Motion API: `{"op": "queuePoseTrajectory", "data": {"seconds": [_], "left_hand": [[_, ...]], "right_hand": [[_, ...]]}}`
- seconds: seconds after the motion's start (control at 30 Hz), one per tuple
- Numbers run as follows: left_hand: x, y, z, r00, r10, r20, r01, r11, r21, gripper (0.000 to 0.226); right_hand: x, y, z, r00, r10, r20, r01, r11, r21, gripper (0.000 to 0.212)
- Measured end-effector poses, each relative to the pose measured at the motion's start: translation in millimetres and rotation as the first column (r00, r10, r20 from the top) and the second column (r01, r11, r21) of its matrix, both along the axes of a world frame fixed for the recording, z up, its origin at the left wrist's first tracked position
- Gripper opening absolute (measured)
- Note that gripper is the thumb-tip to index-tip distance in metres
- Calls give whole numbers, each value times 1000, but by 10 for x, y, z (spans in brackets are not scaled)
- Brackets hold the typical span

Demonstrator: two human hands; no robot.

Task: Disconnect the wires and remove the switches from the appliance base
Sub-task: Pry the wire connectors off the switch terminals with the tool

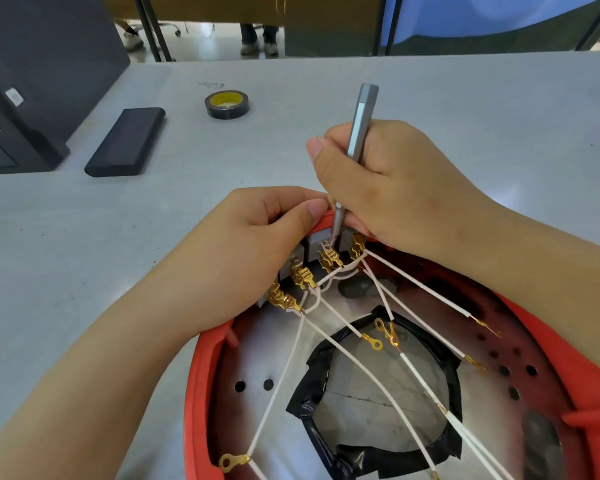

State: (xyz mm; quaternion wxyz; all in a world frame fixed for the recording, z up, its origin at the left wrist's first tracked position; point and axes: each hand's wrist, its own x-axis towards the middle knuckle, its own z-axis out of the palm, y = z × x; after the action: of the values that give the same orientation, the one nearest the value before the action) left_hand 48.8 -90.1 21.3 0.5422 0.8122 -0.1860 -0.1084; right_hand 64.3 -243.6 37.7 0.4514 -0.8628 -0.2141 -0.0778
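The red appliance base [196,375] lies upside down at the lower right, with a metal inner plate and a hole edged in black tape. Grey switches [317,242] sit in its far rim, with brass spade connectors [329,259] and white wires [347,362] plugged into them. My left hand [243,247] grips the rim beside the switches, thumb on top. In my right hand [388,181] I hold a grey metal screwdriver [359,133] like a pen, its tip down at the top of the middle switch's connector.
A roll of black tape [227,104] with a yellow core lies on the grey table [84,237] beyond the hands. A flat black case [127,142] lies at the left, next to a black box [25,81]. Loose ring terminals hang on the wire ends.
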Motion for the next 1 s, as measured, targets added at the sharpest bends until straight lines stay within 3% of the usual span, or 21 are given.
{"op": "queuePoseTrajectory", "data": {"seconds": [0.47, 0.73, 1.0], "left_hand": [[11, 19, -16, 1000, -16, -1, 16, 1000, -10, 27], [15, 9, -25, 1000, 25, 4, -26, 998, 56, 25], [-87, 23, 28, 995, 84, -55, -80, 994, 69, 18]], "right_hand": [[13, -28, -15, 999, 41, -13, -41, 999, 19, 41], [-41, -39, 102, 995, 22, -97, 8, 955, 297, 40], [-166, -172, 276, 979, -25, -204, 86, 952, 295, 27]]}}
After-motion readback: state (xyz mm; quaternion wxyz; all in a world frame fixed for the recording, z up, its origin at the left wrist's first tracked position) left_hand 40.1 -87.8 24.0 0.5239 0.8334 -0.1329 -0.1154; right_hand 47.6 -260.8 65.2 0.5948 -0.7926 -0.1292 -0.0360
